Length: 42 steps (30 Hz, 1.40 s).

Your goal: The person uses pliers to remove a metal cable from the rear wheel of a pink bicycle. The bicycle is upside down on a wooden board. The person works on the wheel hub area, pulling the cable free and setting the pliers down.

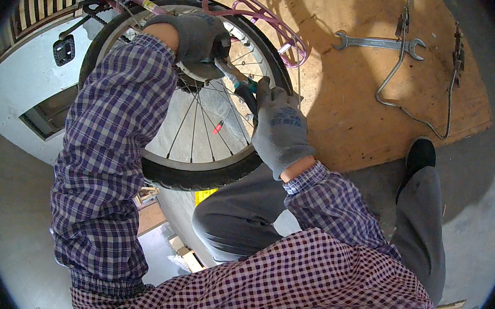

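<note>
A bicycle wheel (197, 176) with a black tyre and thin spokes stands in front of me, on a pink bicycle frame (226, 0). My left hand (196, 39), in a grey glove, is closed around the hub at the wheel's centre. My right hand (280, 128), also gloved, grips the dark teal handles of pliers (239, 81). The plier jaws reach the hub right beside my left hand. Both arms wear purple checked sleeves.
A double-ended spanner (377, 43) and a bent wire kickstand (421, 82) lie on a wooden board (346, 122) to the right. A black pedal (64, 50) hangs at the left. My knees in grey trousers and a black shoe (420, 154) are below the wheel.
</note>
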Available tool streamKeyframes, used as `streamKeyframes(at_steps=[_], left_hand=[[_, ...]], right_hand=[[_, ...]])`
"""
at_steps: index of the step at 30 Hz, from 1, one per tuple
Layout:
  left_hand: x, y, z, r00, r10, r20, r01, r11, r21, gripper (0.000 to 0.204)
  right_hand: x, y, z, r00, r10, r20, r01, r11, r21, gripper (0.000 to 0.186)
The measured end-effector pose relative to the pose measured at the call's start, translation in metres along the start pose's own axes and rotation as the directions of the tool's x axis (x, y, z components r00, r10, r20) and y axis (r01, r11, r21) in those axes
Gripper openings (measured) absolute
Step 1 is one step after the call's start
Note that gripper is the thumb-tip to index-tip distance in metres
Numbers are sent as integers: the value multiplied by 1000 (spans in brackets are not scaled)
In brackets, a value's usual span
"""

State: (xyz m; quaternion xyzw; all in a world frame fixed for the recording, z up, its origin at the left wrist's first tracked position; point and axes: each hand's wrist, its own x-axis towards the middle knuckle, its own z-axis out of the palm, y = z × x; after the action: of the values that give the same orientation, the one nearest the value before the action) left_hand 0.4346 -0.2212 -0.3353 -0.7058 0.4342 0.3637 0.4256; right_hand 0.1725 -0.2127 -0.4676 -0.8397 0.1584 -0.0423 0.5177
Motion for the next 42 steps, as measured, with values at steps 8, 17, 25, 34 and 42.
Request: streamKeyframes(at_steps=[8, 17, 25, 34, 42], left_hand=[[0, 2, -3, 1000, 18, 17, -18, 1000, -15, 39], [-3, 4, -4, 997, 72, 24, -73, 997, 38, 31], [0, -4, -2, 993, 111, 27, -112, 993, 38, 34], [-3, 7, -7, 999, -18, 40, 16, 998, 54, 36], [1, 2, -1, 1000, -7, 2, 7, 997, 75, 43]], right_hand=[[8, 2, -11, 994, 38, 103, -57, 980, 191, 60], [17, 40, -25, 761, -200, 617, -526, 366, 768, 33], [4, 37, -12, 947, -27, 321, -171, 803, 571, 53], [-4, 9, -2, 996, -29, 82, 7, 965, 263, 68], [-4, -7, -3, 1000, 31, 2, -31, 997, 67, 76]])
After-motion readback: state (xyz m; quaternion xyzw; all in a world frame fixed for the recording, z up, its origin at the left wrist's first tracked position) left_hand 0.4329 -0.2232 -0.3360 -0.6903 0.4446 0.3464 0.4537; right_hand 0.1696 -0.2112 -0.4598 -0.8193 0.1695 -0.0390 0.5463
